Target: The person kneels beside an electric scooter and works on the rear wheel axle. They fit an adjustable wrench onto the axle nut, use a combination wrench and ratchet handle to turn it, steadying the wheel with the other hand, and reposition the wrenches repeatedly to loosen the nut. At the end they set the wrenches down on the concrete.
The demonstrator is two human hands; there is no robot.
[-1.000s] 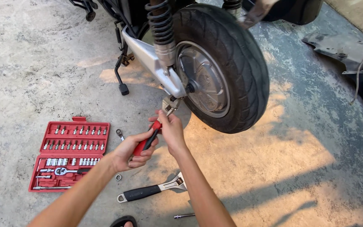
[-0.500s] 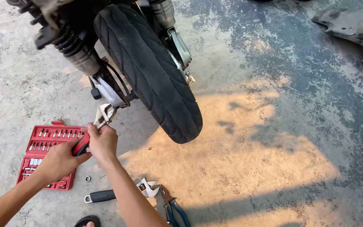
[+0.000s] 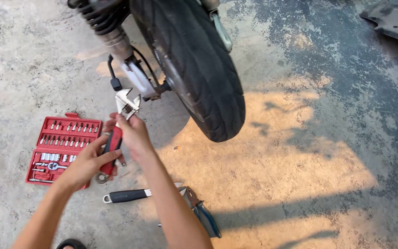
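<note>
Rear wheel: the big black rubber tyre [image 3: 194,69] of the motorbike is standing on the grey concrete floor [image 3: 300,152]; I am taking it as my landmark.
Shock absorber: the black coil spring with its silver lower mount [image 3: 116,44] is hanging just left of the tyre, ending near the axle.
Socket set: the open red plastic case of small chrome sockets [image 3: 63,147] is lying on the floor, well left of and below the tyre.
Spare wrench: a second adjustable wrench with a black grip [image 3: 127,196] is lying below the tyre, beside blue-handled pliers [image 3: 203,216].
Wrench in hand: the chrome adjustable wrench with a red handle [image 3: 120,120] is sitting just left of the tyre, its open jaws pointing up at the axle end, apart from it.
Left hand: my left hand [image 3: 86,163] is wrapping closed around the red handle.
Right hand: my right hand [image 3: 132,133] is pinching the wrench neck, thumb seemingly at the adjusting screw.
Doing it well: I am judging that the jaws should be snugged tight on the nut flats before pulling, to avoid rounding it.
</note>
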